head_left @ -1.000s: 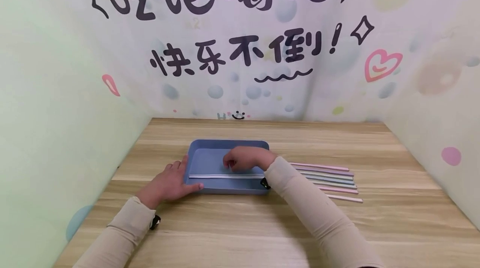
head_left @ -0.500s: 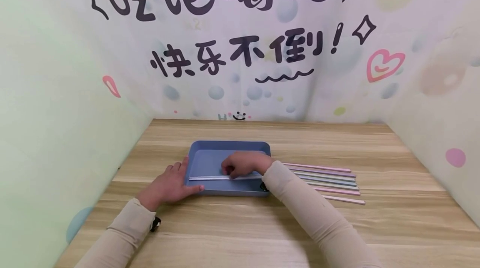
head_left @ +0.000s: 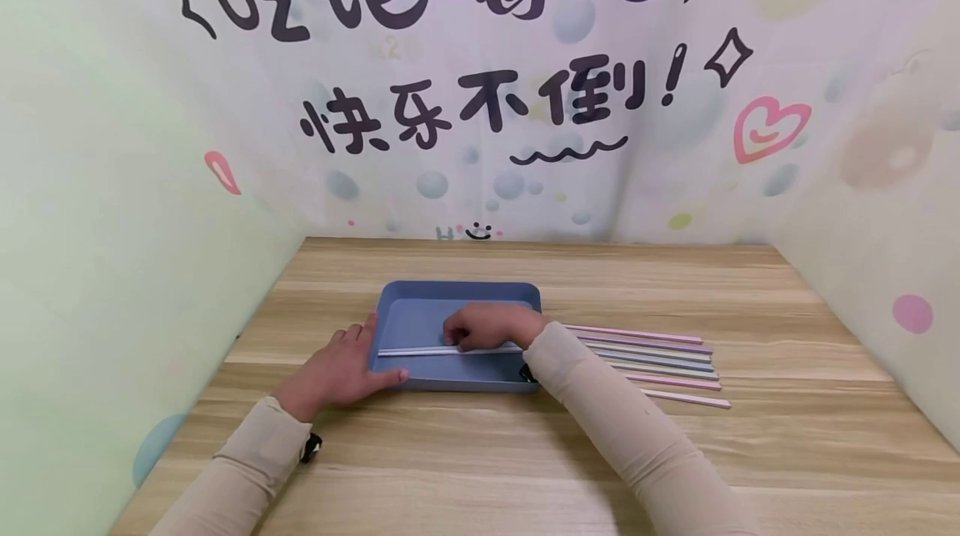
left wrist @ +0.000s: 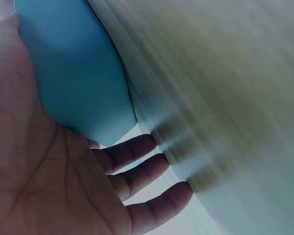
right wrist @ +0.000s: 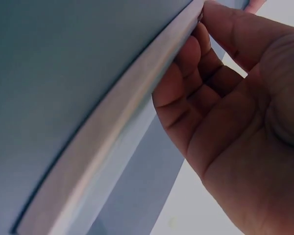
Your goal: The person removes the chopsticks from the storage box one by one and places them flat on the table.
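A shallow blue tray (head_left: 420, 319) lies on the table. In it a pair of pale chopsticks (head_left: 416, 351) runs lengthwise, side by side. My right hand (head_left: 487, 326) reaches over the tray from the right, its thumb and curled fingers pinching the pair near its middle. In the right wrist view the thumb and fingertips meet at the far part of a pale chopstick (right wrist: 112, 117). My left hand (head_left: 341, 369) rests flat against the tray's left end, the thumb along the front rim and the other fingers spread outside it.
Several pastel chopsticks (head_left: 675, 357) lie roughly parallel on the wooden table (head_left: 450, 461) right of the tray, partly hidden by the right sleeve (head_left: 630, 428). A printed cloth wall (head_left: 480, 186) stands behind, with side walls left and right.
My right hand has come down onto the chopstick pair, which has shifted slightly toward the tray's far side. The left hand keeps its place at the tray's end.
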The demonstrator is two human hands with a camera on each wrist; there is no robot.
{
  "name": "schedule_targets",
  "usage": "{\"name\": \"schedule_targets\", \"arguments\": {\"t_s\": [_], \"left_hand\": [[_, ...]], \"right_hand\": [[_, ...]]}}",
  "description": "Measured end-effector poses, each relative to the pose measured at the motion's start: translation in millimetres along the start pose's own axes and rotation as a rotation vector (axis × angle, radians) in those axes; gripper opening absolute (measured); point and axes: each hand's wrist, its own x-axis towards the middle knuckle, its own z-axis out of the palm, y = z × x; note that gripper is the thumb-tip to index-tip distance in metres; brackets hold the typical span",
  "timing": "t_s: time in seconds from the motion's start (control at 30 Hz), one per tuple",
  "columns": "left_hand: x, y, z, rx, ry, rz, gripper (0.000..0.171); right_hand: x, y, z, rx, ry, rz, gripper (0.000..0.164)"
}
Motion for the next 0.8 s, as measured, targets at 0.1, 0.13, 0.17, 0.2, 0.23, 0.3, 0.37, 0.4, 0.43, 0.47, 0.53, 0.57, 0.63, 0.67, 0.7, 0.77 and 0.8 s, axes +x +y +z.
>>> {"name": "schedule_targets", "arguments": {"t_s": [0.1,0.13,0.17,0.2,0.23,0.3,0.37,0.4,0.43,0.47,0.53,0.57,0.63,0.67,0.7,0.77,0.8], "left_hand": [[0.1,-0.1,-0.1,0.002,0.000,0.001,0.115],[0.1,-0.1,-0.1,0.002,0.001,0.001,0.115],[0.1,-0.1,-0.2,0.002,0.001,0.002,0.115],[0.0,0.1,-0.4,0.001,0.001,0.004,0.115],[-0.1,0.3,-0.5,0.002,0.000,0.003,0.115],[-0.4,1.0,-1.0,0.002,-0.003,0.001,0.115],[-0.6,1.4,-1.4,0.004,-0.005,-0.002,0.115],[-0.6,1.5,-1.5,0.005,-0.006,-0.002,0.115],[-0.6,1.5,-1.7,0.005,-0.008,-0.004,0.115],[-0.6,1.4,-1.8,0.006,-0.008,-0.003,0.115],[-0.5,1.0,-1.8,0.005,-0.007,-0.001,0.115],[-0.4,0.8,-1.7,0.005,-0.007,0.000,0.115],[-0.3,0.4,-1.5,0.005,-0.008,0.000,0.116],[-0.1,0.1,-1.3,0.007,-0.008,0.000,0.116],[0.1,-0.1,-1.0,0.008,-0.009,-0.001,0.116],[0.3,-0.4,-0.7,0.011,-0.012,-0.004,0.117],[0.4,-0.6,-0.6,0.011,-0.014,-0.006,0.117]], "right_hand": [[0.0,0.3,0.5,0.005,0.007,0.006,0.011],[-0.1,0.3,0.6,0.004,0.009,0.007,0.011],[-0.1,0.2,0.8,0.003,0.011,0.007,0.012],[-0.3,0.1,0.8,0.003,0.013,0.007,0.013],[-0.4,0.1,0.9,0.004,0.014,0.007,0.013],[-0.5,0.2,1.1,0.010,0.017,0.007,0.013],[-0.2,0.8,1.3,0.014,0.021,0.010,0.014],[0.0,1.3,1.4,0.017,0.022,0.009,0.014],[0.3,1.7,1.5,0.020,0.023,0.008,0.013],[0.5,1.9,1.6,0.022,0.024,0.007,0.013],[1.1,2.5,1.6,0.025,0.025,0.006,0.012],[1.4,2.7,1.7,0.026,0.026,0.004,0.012],[1.8,2.8,1.7,0.029,0.029,0.006,0.012],[2.1,3.2,1.8,0.029,0.031,0.007,0.013],[2.4,3.5,1.9,0.030,0.035,0.009,0.013],[2.9,4.1,2.2,0.029,0.041,0.012,0.013],[3.2,4.5,2.3,0.028,0.044,0.014,0.013]]}}
